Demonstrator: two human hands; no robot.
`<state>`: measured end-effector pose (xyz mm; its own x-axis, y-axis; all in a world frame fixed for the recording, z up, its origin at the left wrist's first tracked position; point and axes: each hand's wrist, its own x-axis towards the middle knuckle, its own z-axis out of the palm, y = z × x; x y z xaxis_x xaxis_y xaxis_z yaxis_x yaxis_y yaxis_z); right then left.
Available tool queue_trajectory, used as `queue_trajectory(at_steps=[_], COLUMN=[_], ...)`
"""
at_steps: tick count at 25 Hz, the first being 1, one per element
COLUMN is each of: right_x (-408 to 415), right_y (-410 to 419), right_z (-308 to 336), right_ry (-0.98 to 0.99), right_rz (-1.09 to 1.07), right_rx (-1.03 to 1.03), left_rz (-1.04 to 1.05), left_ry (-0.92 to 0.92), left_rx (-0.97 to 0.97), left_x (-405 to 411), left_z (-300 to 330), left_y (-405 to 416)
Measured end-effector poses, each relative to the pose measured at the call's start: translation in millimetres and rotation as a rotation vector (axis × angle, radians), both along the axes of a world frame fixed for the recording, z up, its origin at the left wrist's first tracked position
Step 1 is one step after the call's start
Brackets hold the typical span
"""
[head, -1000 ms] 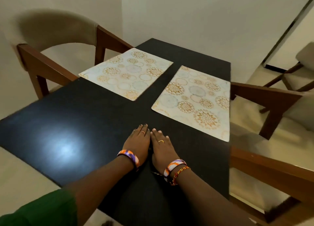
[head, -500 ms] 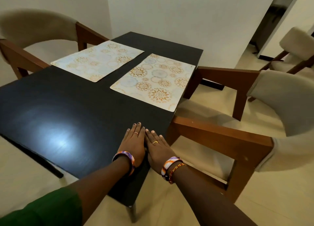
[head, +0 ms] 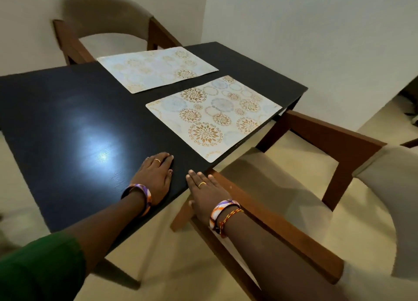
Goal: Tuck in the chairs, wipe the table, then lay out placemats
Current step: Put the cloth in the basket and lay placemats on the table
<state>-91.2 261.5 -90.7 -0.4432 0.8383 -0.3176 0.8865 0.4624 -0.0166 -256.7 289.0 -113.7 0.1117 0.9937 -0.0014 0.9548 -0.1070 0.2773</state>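
Note:
A black table point(head: 67, 110) carries two pale placemats with gold flower rings. One placemat point(head: 157, 69) lies at the far side, the other placemat point(head: 213, 116) along the right edge. My left hand point(head: 156, 176) rests flat on the table near its right edge, fingers straight. My right hand point(head: 203, 191) is flat with straight fingers at the table's edge, over the wooden arm of a chair point(head: 294, 201) with a beige seat on the right. A second chair point(head: 108, 27) stands at the far side, against the table.
A white wall point(head: 294, 29) runs behind the table. Beige floor point(head: 181, 255) shows below the table edge and around the right chair. A dark doorway point(head: 409, 101) opens at the far right.
My hands have parted: the right one has slid off towards the table's edge and the chair arm. The view has swung left and the right chair now sits closer under my right arm.

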Motion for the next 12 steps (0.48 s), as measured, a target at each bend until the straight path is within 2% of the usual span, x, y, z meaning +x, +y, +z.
queue_trajectory(at_steps=[3,5,8,12], right_x=[52.0,76.7,99.8,147.5], right_y=[-9.1,-17.2,-27.5,-60.3], right_z=[7.9,11.5,23.4,65.5], right_ry=[-0.053,-0.051,0.056,0.071], right_rz=[-0.067,-0.057,-0.097,-0.135], right_rx=[-0.019,-0.042,-0.127,-0.305], left_rz=[0.124,0.035,-0.161,-0.11], left_ry=[0.002,0.004,-0.021,-0.043], left_rx=[-0.012,-0.032,-0.061,-0.141], left_x=[42.4,79.4,144.1,203.5], left_z=[6.4,6.1,11.8,26.3], left_y=[-6.6,-21.1,-50.3,-78.4])
